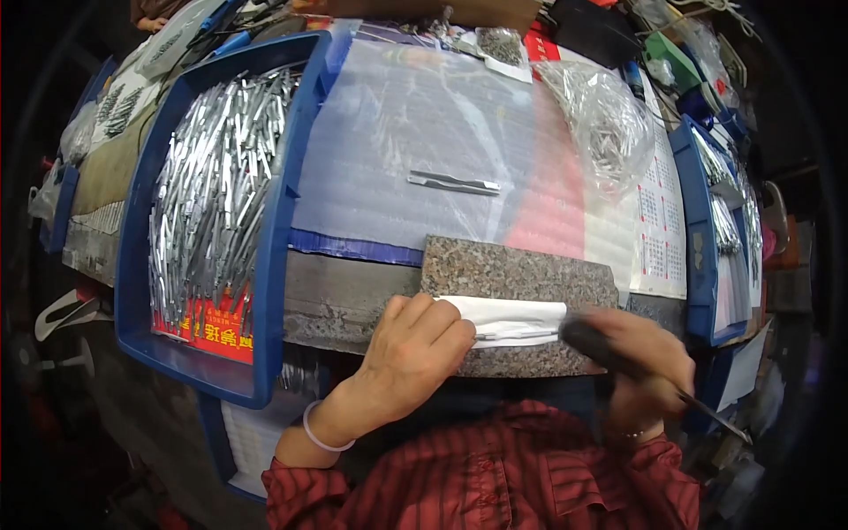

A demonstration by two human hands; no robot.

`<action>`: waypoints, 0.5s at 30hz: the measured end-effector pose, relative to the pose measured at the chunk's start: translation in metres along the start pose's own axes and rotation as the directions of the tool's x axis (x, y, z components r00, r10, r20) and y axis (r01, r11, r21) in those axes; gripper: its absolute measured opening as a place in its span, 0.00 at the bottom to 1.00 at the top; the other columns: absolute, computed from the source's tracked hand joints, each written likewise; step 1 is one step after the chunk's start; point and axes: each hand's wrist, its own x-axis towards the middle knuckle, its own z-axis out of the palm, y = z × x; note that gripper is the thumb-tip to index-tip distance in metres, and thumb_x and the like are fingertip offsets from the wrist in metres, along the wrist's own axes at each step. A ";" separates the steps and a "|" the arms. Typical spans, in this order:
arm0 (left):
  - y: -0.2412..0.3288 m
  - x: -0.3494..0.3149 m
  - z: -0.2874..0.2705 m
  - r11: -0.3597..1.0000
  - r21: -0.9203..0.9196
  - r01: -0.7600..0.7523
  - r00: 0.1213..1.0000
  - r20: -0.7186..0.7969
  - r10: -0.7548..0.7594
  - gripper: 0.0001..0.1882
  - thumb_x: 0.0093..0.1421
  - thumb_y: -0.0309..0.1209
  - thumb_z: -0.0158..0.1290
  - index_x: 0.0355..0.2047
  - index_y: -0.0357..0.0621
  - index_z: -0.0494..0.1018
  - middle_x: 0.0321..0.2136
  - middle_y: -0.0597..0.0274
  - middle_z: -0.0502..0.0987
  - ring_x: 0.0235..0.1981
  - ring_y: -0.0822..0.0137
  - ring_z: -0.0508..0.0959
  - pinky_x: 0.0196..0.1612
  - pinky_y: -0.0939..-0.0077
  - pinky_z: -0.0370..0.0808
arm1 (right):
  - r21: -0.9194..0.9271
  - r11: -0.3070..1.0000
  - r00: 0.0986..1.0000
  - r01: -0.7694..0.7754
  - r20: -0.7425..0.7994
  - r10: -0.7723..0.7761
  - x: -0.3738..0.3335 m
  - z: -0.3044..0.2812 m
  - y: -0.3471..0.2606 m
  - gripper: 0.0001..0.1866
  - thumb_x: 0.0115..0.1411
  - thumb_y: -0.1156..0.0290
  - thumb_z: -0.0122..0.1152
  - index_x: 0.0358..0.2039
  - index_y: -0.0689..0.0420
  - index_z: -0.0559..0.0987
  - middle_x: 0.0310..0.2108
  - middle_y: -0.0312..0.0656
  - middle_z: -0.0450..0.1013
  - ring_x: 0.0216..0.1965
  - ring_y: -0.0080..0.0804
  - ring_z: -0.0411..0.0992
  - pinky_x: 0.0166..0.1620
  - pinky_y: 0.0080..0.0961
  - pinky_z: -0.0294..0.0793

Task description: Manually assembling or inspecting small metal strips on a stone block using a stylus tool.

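Note:
My left hand (pixel 415 344) is closed at the left end of a thin metal strip (pixel 521 336), its fingers pressed together there. The strip lies over a folded white cloth (pixel 508 311) on a speckled granite slab (pixel 521 272). My right hand (pixel 654 358) is wrapped round a tool with a thick dark handle (pixel 609 349), blurred by motion. From that fist a thin metal shaft sticks out to the lower right. The handle's butt end is at the strip's right end; whether they touch is unclear. Beyond the slab lie grey metal strips (pixel 453 183).
At left stands a blue tray (pixel 271 291) heaped with silvery metal strips (pixel 221 177). Clear plastic sheeting (pixel 415 115) covers the bench. A clear bag of metal parts (pixel 609 141) sits far right, near a blue bin (pixel 700 238) holding more parts. Another person's hand (pixel 152 24) shows far left.

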 end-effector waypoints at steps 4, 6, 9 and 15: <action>0.004 0.005 -0.002 1.000 0.019 -0.004 1.000 0.002 0.004 0.11 0.48 0.23 0.62 0.31 0.45 0.73 0.29 0.62 0.71 0.31 0.59 0.71 0.35 0.66 0.63 | -0.389 0.914 0.919 -0.112 0.310 0.245 0.004 -0.001 0.015 0.20 0.68 0.58 0.49 0.40 0.65 0.77 0.37 0.52 0.77 0.33 0.45 0.79 0.34 0.31 0.80; 0.000 0.005 -0.002 0.999 0.044 0.013 1.000 -0.014 -0.013 0.10 0.48 0.23 0.62 0.30 0.45 0.74 0.27 0.62 0.71 0.29 0.59 0.71 0.35 0.66 0.63 | -0.346 0.930 0.932 -0.126 0.280 0.231 0.007 -0.007 0.029 0.15 0.67 0.63 0.52 0.37 0.63 0.79 0.33 0.50 0.77 0.31 0.46 0.78 0.32 0.32 0.77; 0.004 0.005 -0.003 0.997 0.072 -0.003 1.000 0.007 0.002 0.10 0.48 0.23 0.62 0.30 0.45 0.74 0.28 0.62 0.72 0.30 0.59 0.71 0.37 0.66 0.64 | -0.326 0.936 0.980 -0.133 0.100 0.174 -0.002 -0.017 0.020 0.17 0.68 0.62 0.49 0.37 0.63 0.79 0.33 0.49 0.78 0.28 0.44 0.76 0.30 0.33 0.74; 0.031 -0.009 -0.012 0.984 0.179 0.002 0.996 -0.090 0.014 0.11 0.45 0.23 0.62 0.30 0.45 0.74 0.29 0.60 0.73 0.37 0.55 0.75 0.42 0.62 0.65 | 0.088 0.979 0.979 -0.182 -0.076 0.189 -0.039 -0.024 0.003 0.16 0.70 0.65 0.43 0.41 0.64 0.75 0.45 0.52 0.75 0.33 0.31 0.71 0.39 0.27 0.72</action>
